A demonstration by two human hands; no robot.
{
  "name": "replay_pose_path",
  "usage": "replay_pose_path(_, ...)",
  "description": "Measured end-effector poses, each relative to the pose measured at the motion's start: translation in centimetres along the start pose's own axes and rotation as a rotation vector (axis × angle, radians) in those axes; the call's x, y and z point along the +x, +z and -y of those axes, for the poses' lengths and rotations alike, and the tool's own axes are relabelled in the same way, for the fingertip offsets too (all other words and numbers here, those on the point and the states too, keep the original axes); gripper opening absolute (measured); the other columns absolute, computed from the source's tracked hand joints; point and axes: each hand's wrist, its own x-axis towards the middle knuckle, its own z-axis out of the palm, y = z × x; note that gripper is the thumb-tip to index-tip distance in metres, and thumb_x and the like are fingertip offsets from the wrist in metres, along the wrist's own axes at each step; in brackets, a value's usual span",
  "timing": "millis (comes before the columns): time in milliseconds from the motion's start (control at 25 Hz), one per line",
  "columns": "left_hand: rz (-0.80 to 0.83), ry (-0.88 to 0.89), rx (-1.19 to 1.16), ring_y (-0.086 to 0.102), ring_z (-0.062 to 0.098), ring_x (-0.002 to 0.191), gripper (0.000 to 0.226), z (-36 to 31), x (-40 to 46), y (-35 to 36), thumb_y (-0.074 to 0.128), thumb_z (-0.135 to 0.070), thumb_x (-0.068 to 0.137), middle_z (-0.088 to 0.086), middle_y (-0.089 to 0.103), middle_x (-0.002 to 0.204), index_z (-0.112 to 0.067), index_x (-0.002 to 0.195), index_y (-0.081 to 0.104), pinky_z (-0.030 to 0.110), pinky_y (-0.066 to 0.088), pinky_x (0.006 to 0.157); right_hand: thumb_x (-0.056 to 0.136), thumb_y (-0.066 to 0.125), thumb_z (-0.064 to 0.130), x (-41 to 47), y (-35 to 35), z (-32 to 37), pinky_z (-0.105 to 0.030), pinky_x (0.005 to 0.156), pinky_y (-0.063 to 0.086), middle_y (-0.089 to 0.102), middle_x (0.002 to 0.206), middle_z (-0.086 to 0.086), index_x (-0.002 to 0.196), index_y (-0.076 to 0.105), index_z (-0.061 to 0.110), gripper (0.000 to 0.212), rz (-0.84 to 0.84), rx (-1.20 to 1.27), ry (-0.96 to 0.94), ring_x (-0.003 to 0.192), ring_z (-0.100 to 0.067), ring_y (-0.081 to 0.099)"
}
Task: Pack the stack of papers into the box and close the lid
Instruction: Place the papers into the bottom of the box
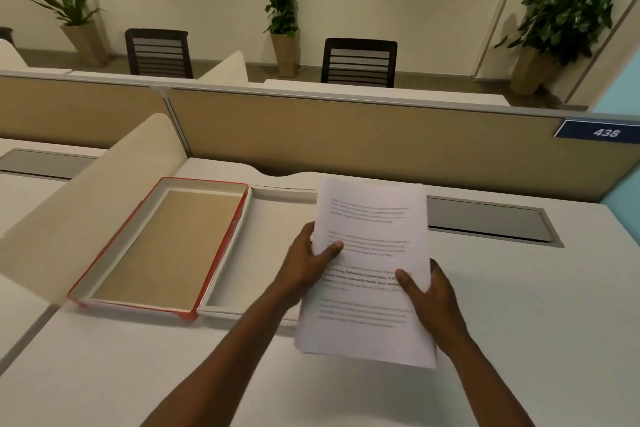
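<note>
Red edging ran round the rim of the lid (pixel 162 246), which lay upside down on the white desk (pixel 519 322) with its brown cardboard inside facing up and nothing in it. Touching its right side sat the white box (pixel 242 253); only a narrow strip of that tray showed, and the strip looked bare, the rest being hidden behind the papers and the left arm. The stack of papers (pixel 370 270) was held above the desk, just right of the lid and over the box's hidden part. Its long axis ran away from the person, leaning slightly right, with the printed lines reading upright and the top edge pointing toward the tan partition (pixel 346 135). The left hand (pixel 308 263) pinched the stack's left edge, thumb pressed on the top sheet and fingers underneath. The right hand (pixel 429 298) pinched the right edge lower down in the same way, thumb on the print. A grey cable hatch (pixel 485 218) sat flush in the desk behind the papers.
</note>
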Motion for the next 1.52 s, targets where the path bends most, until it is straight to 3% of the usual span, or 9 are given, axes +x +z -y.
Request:
replay_pose_path(160,0.011,-0.131,-0.043,0.071,0.026,0.105,0.057,0.5,0.5,-6.5,0.072,-0.029,0.078,0.000,0.066,0.125,-0.031,0.130,0.050,0.043,0.063,0.084,0.088,0.070,0.041,1.6,6.6,1.7,-0.025,0.073,0.055,0.069,0.116,0.005,0.129,0.055,0.023,0.047,0.099,0.101,0.109,0.099,-0.011,0.068)
replay_pose_path(320,-0.072,-0.209,0.013,0.070,0.030,0.107,0.044,1.5,2.2,-11.2,0.059,-0.004,0.093,0.008,0.066,0.127,-0.018,0.133,0.049,0.053,0.059,0.093,0.091,0.069,0.037,4.0,12.3,3.2,-0.047,0.097,0.055,0.067,0.126,-0.003,0.132,0.054,0.018,0.048,0.182,0.091,0.177,0.109,-0.024,0.067)
replay_pose_path(560,-0.081,-0.207,0.183,0.065,0.038,0.118,0.037,2.4,6.2,-14.5,0.054,-0.001,0.094,0.014,0.064,0.131,-0.013,0.128,0.049,0.057,0.055,0.100,0.092,0.067,0.039,7.5,18.7,3.8,-0.035,0.085,0.053,0.064,0.131,-0.009,0.131,0.051,0.014,0.049,0.176,-0.089,0.239,0.104,-0.024,0.064)
replay_pose_path(800,-0.130,-0.228,0.330,0.062,0.032,0.120,0.043,5.9,9.4,-14.5,0.057,-0.016,0.097,0.007,0.062,0.133,-0.014,0.138,0.045,0.039,0.055,0.095,0.092,0.063,0.045,9.0,21.9,3.0,-0.042,0.092,0.056,0.062,0.134,-0.011,0.135,0.047,0.010,0.058,0.131,-0.431,0.263,0.115,-0.032,0.065)
replay_pose_path(1000,-0.183,-0.218,0.379,0.063,0.031,0.118,0.042,8.5,10.5,-14.9,0.057,-0.017,0.097,0.009,0.063,0.132,-0.013,0.138,0.045,0.038,0.055,0.095,0.090,0.065,0.047,8.8,23.7,2.5,-0.037,0.083,0.057,0.065,0.127,-0.013,0.128,0.049,0.007,0.057,0.077,-0.556,0.257,0.107,-0.030,0.068)
replay_pose_path(1120,-0.175,-0.207,0.446,0.063,0.032,0.119,0.045,9.1,11.1,-15.0,0.058,-0.016,0.097,0.010,0.062,0.134,-0.011,0.139,0.043,0.040,0.056,0.097,0.091,0.065,0.044,8.1,24.5,2.4,-0.039,0.089,0.057,0.062,0.132,-0.014,0.133,0.046,0.005,0.061,0.070,-0.568,0.263,0.112,-0.031,0.066)
replay_pose_path(1320,-0.102,-0.181,0.609,0.030,0.034,0.151,0.086,10.5,10.6,-14.5,0.056,-0.016,0.098,0.010,0.016,0.168,-0.015,0.160,-0.003,0.041,0.038,0.116,0.091,0.066,0.038,6.8,24.9,2.6,-0.043,0.111,0.042,0.035,0.157,-0.015,0.157,0.001,0.009,0.098,0.131,-0.547,0.292,0.140,-0.034,0.043)
replay_pose_path(1400,-0.110,-0.148,0.730,0.015,0.034,0.156,0.085,11.5,10.2,-14.0,0.054,-0.016,0.099,0.010,0.002,0.170,-0.017,0.160,-0.005,0.043,0.031,0.121,0.091,0.067,0.036,6.2,25.0,2.4,-0.043,0.114,0.041,0.028,0.160,-0.015,0.157,-0.001,0.011,0.098,0.156,-0.581,0.254,0.143,-0.034,0.038)
replay_pose_path(1520,-0.123,-0.096,0.864,0.010,0.032,0.157,0.070,12.6,9.7,-13.7,0.049,-0.018,0.102,0.012,0.007,0.170,-0.013,0.160,0.010,0.044,0.023,0.127,0.095,0.059,0.039,5.2,25.3,1.7,-0.038,0.116,0.035,0.003,0.167,-0.011,0.158,-0.006,0.019,0.093,0.162,-0.836,0.144,0.152,-0.030,0.019)
